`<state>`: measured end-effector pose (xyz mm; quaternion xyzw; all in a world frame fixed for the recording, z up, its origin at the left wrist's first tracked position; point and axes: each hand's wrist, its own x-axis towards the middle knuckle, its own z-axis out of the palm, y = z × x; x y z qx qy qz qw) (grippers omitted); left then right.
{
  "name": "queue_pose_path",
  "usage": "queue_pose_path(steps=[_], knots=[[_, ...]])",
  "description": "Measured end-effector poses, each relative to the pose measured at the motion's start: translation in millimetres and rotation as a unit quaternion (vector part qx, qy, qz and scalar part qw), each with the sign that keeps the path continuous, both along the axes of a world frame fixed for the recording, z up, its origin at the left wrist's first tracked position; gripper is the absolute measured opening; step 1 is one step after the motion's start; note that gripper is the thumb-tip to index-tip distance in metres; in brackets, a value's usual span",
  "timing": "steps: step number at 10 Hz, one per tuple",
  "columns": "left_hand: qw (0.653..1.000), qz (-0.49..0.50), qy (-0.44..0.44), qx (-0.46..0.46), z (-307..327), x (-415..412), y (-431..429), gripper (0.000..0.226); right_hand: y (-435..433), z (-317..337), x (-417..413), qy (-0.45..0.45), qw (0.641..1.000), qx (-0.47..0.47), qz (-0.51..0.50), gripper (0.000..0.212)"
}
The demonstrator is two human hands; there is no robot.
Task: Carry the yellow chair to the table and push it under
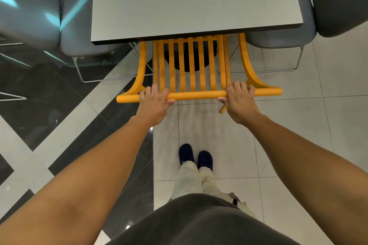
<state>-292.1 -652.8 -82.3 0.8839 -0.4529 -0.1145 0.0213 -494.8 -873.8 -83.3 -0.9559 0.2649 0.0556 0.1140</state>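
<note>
The yellow chair (pixel 199 94) stands in front of me with its slatted back facing me and its seat hidden beneath the near edge of the grey table (pixel 195 2). My left hand (pixel 154 103) is wrapped around the left part of the chair's round top rail. My right hand (pixel 240 101) grips the same rail further right. One yellow rear leg shows below my right hand. A dark round base is visible through the slats under the table.
A grey padded chair (pixel 83 26) on a wire frame stands at the table's left side, another grey chair (pixel 288 38) at its right. The floor has pale tiles with dark glossy bands on the left. My feet (pixel 196 157) stand behind the chair.
</note>
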Motion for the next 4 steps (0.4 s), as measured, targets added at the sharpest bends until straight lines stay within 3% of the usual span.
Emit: queue_pose_path(steps=[1,3,4], knots=[[1.000,0.006,0.017,0.006,1,2,-1,0.051,0,-1,1,-0.001,1.000,-0.016,0.003,0.052],[0.977,0.023,0.150,0.150,25,14,-16,0.090,-10,18,15,0.076,0.995,0.063,-0.008,0.071],[0.976,0.026,0.150,0.154,58,34,-33,0.104,-32,48,34,0.097,0.992,0.081,-0.006,0.079]])
